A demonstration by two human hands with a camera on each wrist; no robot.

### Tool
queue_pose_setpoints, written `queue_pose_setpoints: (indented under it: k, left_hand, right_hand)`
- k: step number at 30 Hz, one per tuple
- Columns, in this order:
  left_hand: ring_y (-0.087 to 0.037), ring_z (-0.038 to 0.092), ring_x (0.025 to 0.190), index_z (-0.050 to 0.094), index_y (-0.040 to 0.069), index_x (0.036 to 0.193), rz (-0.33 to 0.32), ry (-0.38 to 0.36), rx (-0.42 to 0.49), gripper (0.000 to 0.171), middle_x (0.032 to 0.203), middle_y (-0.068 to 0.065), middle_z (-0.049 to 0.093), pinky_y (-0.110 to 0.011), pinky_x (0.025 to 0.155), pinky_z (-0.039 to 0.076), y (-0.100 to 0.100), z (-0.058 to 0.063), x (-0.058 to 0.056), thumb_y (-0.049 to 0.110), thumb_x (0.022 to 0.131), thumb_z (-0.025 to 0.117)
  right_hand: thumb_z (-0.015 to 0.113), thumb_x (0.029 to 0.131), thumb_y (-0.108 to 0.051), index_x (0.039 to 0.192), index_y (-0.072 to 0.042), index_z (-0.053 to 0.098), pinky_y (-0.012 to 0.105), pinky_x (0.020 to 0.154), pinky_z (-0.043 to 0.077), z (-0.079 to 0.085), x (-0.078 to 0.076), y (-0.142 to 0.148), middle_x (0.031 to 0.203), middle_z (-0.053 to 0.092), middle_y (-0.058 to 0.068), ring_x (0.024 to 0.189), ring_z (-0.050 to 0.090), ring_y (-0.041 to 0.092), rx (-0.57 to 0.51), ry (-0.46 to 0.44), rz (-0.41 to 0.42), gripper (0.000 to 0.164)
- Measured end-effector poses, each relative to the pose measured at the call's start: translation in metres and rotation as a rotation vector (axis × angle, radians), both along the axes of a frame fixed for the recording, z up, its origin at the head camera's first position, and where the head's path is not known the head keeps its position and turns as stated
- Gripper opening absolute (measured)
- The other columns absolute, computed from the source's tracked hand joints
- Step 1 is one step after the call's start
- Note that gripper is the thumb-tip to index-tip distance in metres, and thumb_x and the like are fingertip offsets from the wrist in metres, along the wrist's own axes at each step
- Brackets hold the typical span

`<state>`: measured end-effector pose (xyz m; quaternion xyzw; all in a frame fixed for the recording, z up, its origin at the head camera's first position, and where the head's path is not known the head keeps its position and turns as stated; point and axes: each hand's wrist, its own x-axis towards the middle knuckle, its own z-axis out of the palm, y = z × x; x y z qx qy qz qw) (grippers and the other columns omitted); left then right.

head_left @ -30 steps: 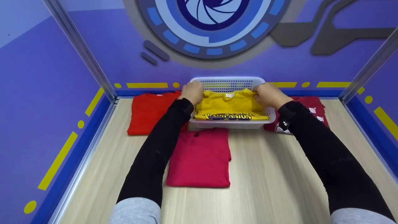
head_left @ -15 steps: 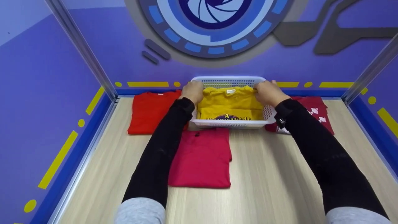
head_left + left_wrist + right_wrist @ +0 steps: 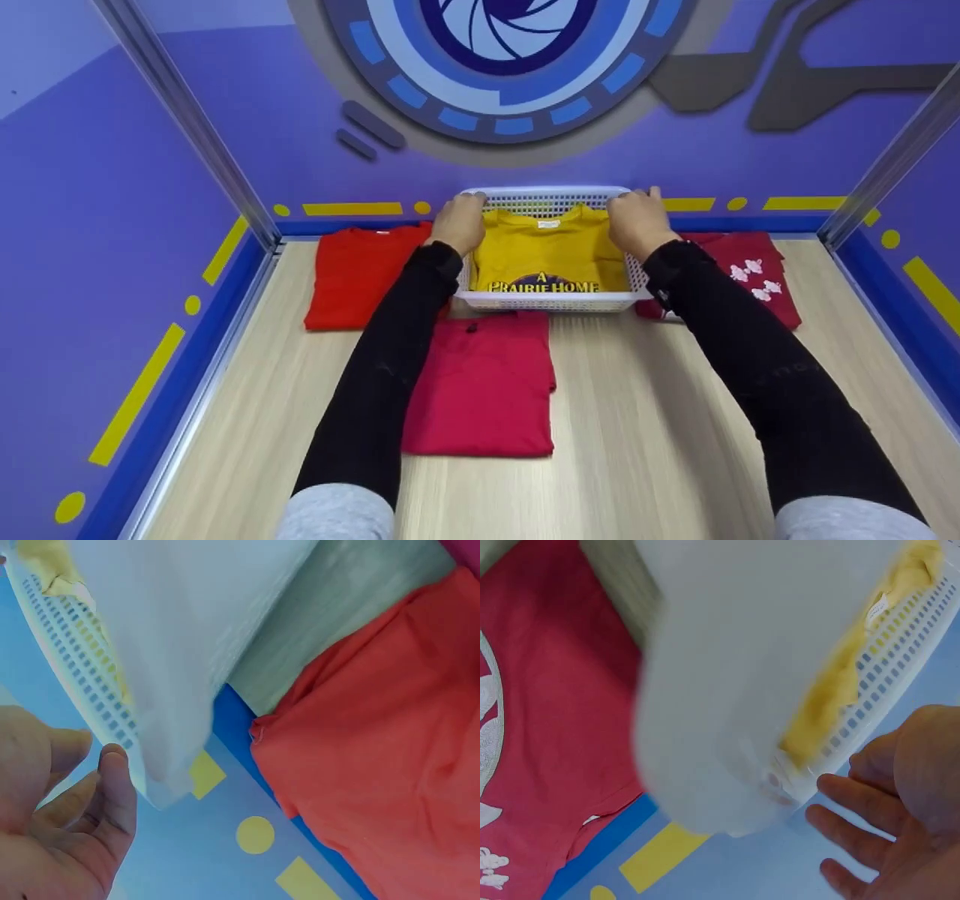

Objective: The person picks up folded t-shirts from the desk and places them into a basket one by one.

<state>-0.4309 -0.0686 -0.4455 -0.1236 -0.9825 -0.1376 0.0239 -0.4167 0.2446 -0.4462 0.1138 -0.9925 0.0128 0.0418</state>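
In the head view a yellow T-shirt (image 3: 551, 251), folded with its lettering showing, lies inside a white plastic basket (image 3: 551, 302) against the back wall. My left hand (image 3: 458, 223) is at the basket's back left corner. Seen from the left wrist, the left hand's fingers (image 3: 116, 780) are loosely bent at the basket's rim, with no cloth between them and the thumb. My right hand (image 3: 639, 222) is at the back right corner. From the right wrist, its fingers (image 3: 855, 836) are spread and relaxed beside the rim, holding nothing.
A folded bright red shirt (image 3: 360, 277) lies left of the basket. In front lies a folded crimson shirt (image 3: 487, 390). A dark red shirt with white prints (image 3: 757, 277) is on the right, partly behind the right forearm. Purple panels (image 3: 247, 97) enclose the table.
The yellow T-shirt has sunk lower into the basket and more of its lettering shows upright. Both hands have let go of its shoulders; the right one has shifted slightly left.
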Motion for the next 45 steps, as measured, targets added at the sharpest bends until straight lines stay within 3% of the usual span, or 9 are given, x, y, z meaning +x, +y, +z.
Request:
queue_pose_setpoints:
  k: [6,12,17,23,27,31,35,41,45]
  left_hand:
    - [-0.036,0.074,0.127,0.078,0.004,0.128,-0.107,-0.066,-0.041,0.027,0.133,-0.016,0.078,-0.047,0.112,0.059,0.002,0.005,0.015,0.006,0.106,0.062]
    - [-0.025,0.075,0.108,0.082,0.004,0.125,-0.293,-0.295,-0.016,0.029,0.119,-0.011,0.082,-0.039,0.104,0.06,0.006,0.003,0.036,0.021,0.112,0.062]
    - [-0.017,0.054,0.077,0.082,0.01,0.101,-0.312,-0.495,-0.053,0.049,0.082,-0.001,0.062,-0.035,0.081,0.048,0.006,-0.007,0.05,0.049,0.114,0.056]
    - [-0.031,0.069,0.131,0.075,0.005,0.131,-0.338,-0.545,-0.14,0.074,0.14,-0.018,0.073,-0.046,0.117,0.05,0.01,-0.011,0.057,0.065,0.116,0.034]
    - [-0.032,0.072,0.125,0.077,0.004,0.126,-0.37,-0.472,-0.089,0.072,0.128,-0.019,0.076,-0.048,0.116,0.051,0.013,-0.004,0.064,0.061,0.117,0.035]
    - [-0.02,0.061,0.076,0.074,0.012,0.088,-0.39,-0.226,0.034,0.048,0.078,-0.002,0.061,-0.037,0.082,0.053,0.017,0.004,0.078,0.045,0.116,0.053]
    - [-0.012,0.052,0.069,0.07,0.017,0.085,-0.399,-0.031,0.148,0.035,0.073,0.005,0.055,-0.03,0.07,0.046,0.016,0.012,0.105,0.035,0.114,0.061]
    - [-0.018,0.06,0.072,0.067,0.015,0.089,-0.394,0.142,0.139,0.029,0.077,0.002,0.057,-0.035,0.067,0.05,0.006,0.006,0.151,0.031,0.112,0.062]
    - [-0.025,0.069,0.078,0.067,0.014,0.085,-0.334,0.117,0.091,0.031,0.08,-0.003,0.066,-0.045,0.072,0.057,-0.012,-0.01,0.168,0.031,0.111,0.064]
  right_hand:
    - [0.056,0.097,-0.003,0.099,0.004,0.075,0.058,0.094,0.054,0.003,0.009,-0.003,0.103,0.074,0.028,0.092,0.069,0.044,-0.069,-0.121,0.141,0.021]
    - [0.064,0.105,-0.014,0.104,-0.001,0.084,0.052,0.096,0.061,0.0,0.03,-0.009,0.103,0.082,0.017,0.096,0.074,0.031,-0.126,-0.409,0.332,0.023]
    - [0.065,0.108,-0.023,0.105,-0.009,0.085,0.04,0.09,0.056,-0.012,0.04,-0.014,0.097,0.078,0.008,0.092,0.069,0.024,-0.068,-0.582,0.332,0.025]
    - [0.067,0.104,-0.025,0.089,-0.014,0.081,0.03,0.067,0.038,-0.019,0.04,-0.015,0.077,0.062,-0.001,0.075,0.056,0.018,-0.057,-0.638,0.285,0.023]
    - [0.063,0.106,-0.021,0.086,-0.009,0.078,0.031,0.066,0.041,-0.01,0.046,-0.02,0.072,0.059,0.001,0.068,0.054,0.018,-0.176,-0.46,0.268,0.028]
    - [0.061,0.108,-0.018,0.088,-0.006,0.078,0.032,0.063,0.043,0.004,0.067,-0.036,0.067,0.058,0.004,0.059,0.049,0.017,-0.379,-0.181,0.301,0.029]
    - [0.065,0.107,-0.016,0.092,-0.006,0.081,0.029,0.059,0.043,0.013,0.098,-0.054,0.067,0.061,0.003,0.058,0.048,0.014,-0.505,-0.042,0.38,0.024]
    - [0.069,0.104,-0.018,0.094,-0.012,0.079,0.032,0.065,0.054,-0.005,0.143,-0.076,0.075,0.067,-0.001,0.066,0.06,0.015,-0.404,0.051,0.52,0.016]
    - [0.073,0.102,-0.016,0.094,-0.011,0.078,0.036,0.071,0.059,-0.035,0.156,-0.09,0.08,0.072,-0.001,0.071,0.065,0.017,-0.299,0.065,0.594,0.01]
